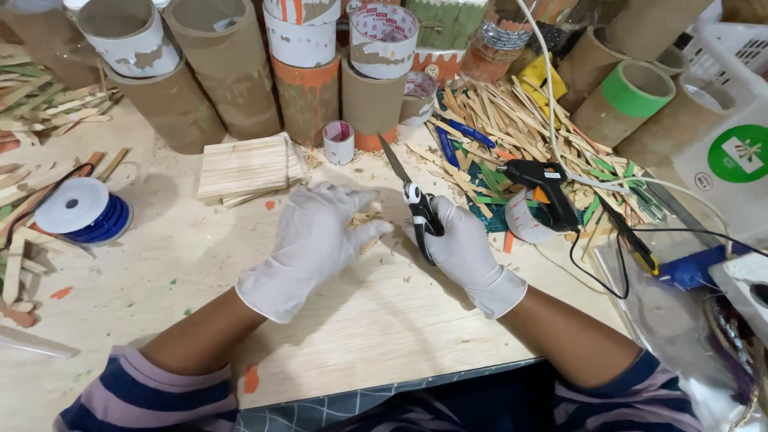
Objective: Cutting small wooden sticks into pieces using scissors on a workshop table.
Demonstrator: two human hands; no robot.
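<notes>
While the right hand (462, 244) grips scissors (410, 196), the left hand (316, 232) rests loosely curled — touching small wood pieces (364, 218).

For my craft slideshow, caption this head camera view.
Gloved right hand holds scissors; left hand rests on the wooden table.

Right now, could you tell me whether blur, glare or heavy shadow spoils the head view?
Head view: evenly lit, soft shadows under both gloved hands; left hand and scissors in the right hand look sharp; no strong glare; cardboard tubes lean outward, wide-angle distortion.
</notes>
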